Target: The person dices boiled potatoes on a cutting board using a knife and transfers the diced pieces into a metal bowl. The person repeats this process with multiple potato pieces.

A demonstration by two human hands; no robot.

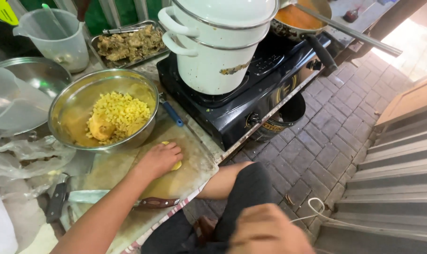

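Observation:
My left hand rests palm down on a yellow peeled piece of food on a worn cutting board. Just behind the hand stands a steel bowl of small yellow cubes with one larger yellow lump in it. A knife with a brown wooden handle lies on the board near my forearm, blade pointing left. My right hand is low over my lap, blurred, away from the board. Whether it holds anything is not visible.
A black gas stove carries a white two-tier pot and a pan of orange sauce. A tray of cooked meat, a plastic jug, a blue-handled tool, a black-handled knife and plastic bags surround the bowl. Steps lie right.

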